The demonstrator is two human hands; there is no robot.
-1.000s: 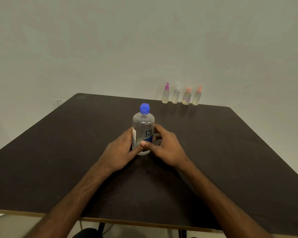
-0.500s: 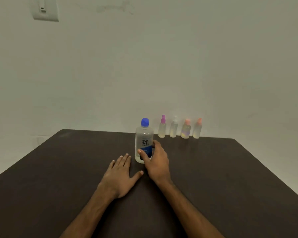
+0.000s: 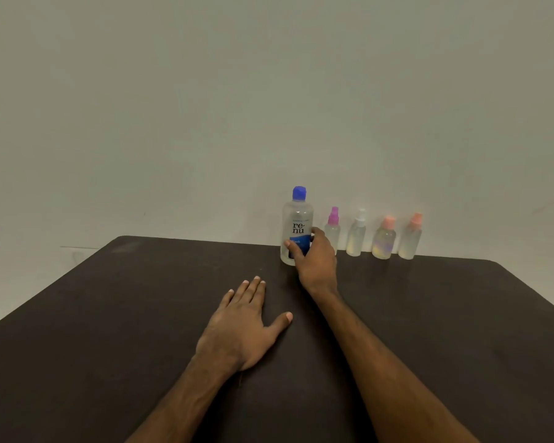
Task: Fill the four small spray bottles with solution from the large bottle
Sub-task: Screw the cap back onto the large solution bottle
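Against a bare pale wall, the dark table carried the upright large bottle gripped low by the right hand, four small spray bottles standing just to its right, while the left hand lay flat, open and farther back.

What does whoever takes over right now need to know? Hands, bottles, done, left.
Right hand: wrapped around the lower part of the large bottle, which stands upright on the table, blue cap on.
Left hand: flat on the table, palm down, holding nothing.
Four small spray bottles: upright in a row along the far edge, just right of the large bottle, tops all on.
Done: no filling visible; how full the small ones are is unclear.
Left: uncap the large bottle, open each small bottle, fill all four, close them.
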